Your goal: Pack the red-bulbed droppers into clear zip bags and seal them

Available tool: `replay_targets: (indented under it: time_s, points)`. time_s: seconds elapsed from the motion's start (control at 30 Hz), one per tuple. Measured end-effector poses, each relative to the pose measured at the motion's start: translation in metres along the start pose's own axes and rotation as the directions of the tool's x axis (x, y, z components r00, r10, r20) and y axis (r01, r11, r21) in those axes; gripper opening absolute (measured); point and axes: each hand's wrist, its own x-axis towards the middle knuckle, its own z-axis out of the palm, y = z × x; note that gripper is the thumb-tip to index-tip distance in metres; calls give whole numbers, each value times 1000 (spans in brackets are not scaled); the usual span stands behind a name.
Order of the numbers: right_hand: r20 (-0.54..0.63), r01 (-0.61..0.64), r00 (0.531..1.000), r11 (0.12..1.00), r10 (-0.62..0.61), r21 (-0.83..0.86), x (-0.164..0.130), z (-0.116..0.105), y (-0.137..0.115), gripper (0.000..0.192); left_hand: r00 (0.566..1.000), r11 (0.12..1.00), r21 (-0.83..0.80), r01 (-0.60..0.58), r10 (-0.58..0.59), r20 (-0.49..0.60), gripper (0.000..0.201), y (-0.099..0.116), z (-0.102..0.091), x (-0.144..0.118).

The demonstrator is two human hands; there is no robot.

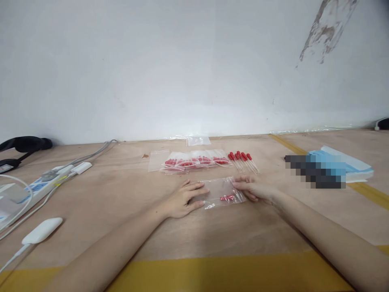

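We see cool, fairly bright, even light on the wall (152, 73), dimming at the upper right corner; its source lies out of view. A soft shadow darkens the table (170, 239) at near centre. White glints streak the clear bag (214, 189). We find fine detail soft, and blocky pixelation masks a dark object (316, 172) at right.
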Motion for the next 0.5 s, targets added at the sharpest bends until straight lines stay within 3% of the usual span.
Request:
replay_targets:
  time_s: [0.1, 0.2, 0.27, 0.37, 0.5]
  points:
    - [-283, 8, 957, 983, -61, -184, 12, -24, -4, 27, 1000, 1000, 7, -6, 6, 23, 38, 1, -1, 0]
    - [-536, -59, 804, 863, -257, -502, 30, -55, -9, 13, 999, 1000, 18, -11, 10, 31, 37, 0, -1, 0]
    - [-583, -185, 762, 767, -283, -614, 44, -73, -12, 13, 999, 1000, 17, -12, 11, 36, 37, 0, 0, 0]
    - [-595, -298, 767, 687, -241, -663, 62, -86, -13, 17, 999, 1000, 13, -8, 7, 53, 37, 0, 0, -1]
    - [-602, -385, 788, 659, -129, -646, 74, -85, -15, 17, 999, 1000, 9, -8, 7, 37, 37, 1, 0, -1]
